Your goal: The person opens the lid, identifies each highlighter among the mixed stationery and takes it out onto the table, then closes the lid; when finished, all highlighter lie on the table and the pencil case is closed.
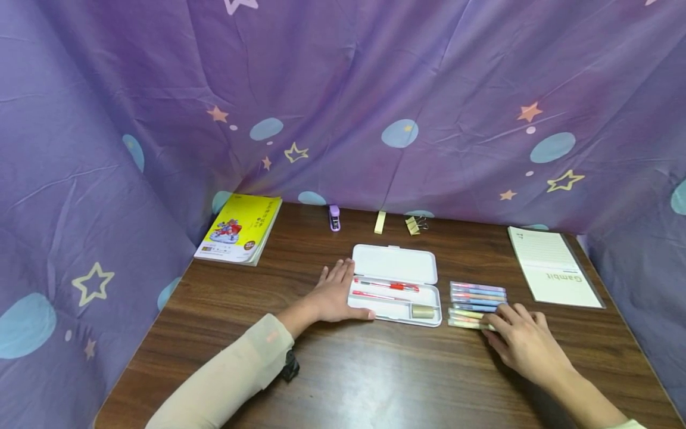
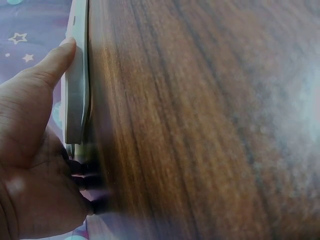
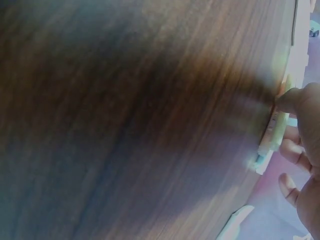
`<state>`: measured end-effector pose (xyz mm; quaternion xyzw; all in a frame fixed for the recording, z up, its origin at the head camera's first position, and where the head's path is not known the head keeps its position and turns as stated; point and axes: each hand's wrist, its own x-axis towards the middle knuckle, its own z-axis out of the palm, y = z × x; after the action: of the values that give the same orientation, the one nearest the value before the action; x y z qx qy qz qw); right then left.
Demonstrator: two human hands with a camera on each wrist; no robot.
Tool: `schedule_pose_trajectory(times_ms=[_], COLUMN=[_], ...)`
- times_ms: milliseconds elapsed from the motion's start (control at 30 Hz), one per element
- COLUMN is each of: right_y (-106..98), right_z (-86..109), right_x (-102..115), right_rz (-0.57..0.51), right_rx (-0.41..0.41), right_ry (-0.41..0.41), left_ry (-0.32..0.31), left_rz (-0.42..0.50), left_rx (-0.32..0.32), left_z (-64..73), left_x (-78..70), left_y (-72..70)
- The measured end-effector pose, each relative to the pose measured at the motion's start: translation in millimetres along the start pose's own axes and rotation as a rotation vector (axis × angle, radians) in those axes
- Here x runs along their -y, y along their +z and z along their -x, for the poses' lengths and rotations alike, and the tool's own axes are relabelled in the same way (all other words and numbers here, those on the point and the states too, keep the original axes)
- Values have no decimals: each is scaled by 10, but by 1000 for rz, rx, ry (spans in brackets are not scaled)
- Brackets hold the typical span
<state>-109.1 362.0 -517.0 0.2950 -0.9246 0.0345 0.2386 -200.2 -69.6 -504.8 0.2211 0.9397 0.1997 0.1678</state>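
A white pencil case [image 1: 395, 264] lies unfolded on the table, with a red pen [image 1: 402, 287], a thinner red pen [image 1: 377, 295] and a small olive-beige block [image 1: 423, 311] inside. My left hand [image 1: 339, 296] rests against its left end, fingers straight, thumb along the front edge; the left wrist view shows that thumb on the case's side wall [image 2: 77, 95]. To the right, several pastel pens lie in a row, among them a purple one [image 1: 477, 286]. My right hand [image 1: 527, 342] pinches the right end of the nearest, a pale yellow-green pen [image 1: 463, 323]; its fingertips are partly hidden.
At the back stand a purple stapler [image 1: 334, 218], a pale yellow strip [image 1: 380, 222] and binder clips [image 1: 413, 225]. A yellow book [image 1: 241, 229] lies far left, a notepad [image 1: 554, 268] far right. A patterned purple curtain [image 1: 343, 107] borders the wooden table [image 1: 375, 369].
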Motion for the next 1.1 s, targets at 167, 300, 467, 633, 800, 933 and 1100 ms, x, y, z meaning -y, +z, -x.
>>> schedule_pose_trajectory(times_ms=[167, 300, 467, 633, 800, 933, 1100], right_y=[-25, -39, -48, -63, 40, 208, 447], right_z=[-1, 2, -19, -282, -829, -1236, -1614], right_x=[-2, 6, 4, 8, 94, 175, 203], right_rz=[12, 16, 5, -38, -105, -224, -350], right_rx=[25, 56, 63, 20, -4, 146, 406], right_ry=[11, 34, 35, 7, 14, 141, 306], left_ry=[1, 0, 2, 4, -1, 2, 6], left_rz=[3, 5, 10, 23, 11, 5, -6], left_rx=[3, 5, 8, 2, -10, -7, -12], left_z=[-1, 5, 6, 17, 26, 30, 27], left_x=[0, -6, -10, -2, 38, 28, 11], left_y=[0, -5, -9, -25, -18, -11, -16])
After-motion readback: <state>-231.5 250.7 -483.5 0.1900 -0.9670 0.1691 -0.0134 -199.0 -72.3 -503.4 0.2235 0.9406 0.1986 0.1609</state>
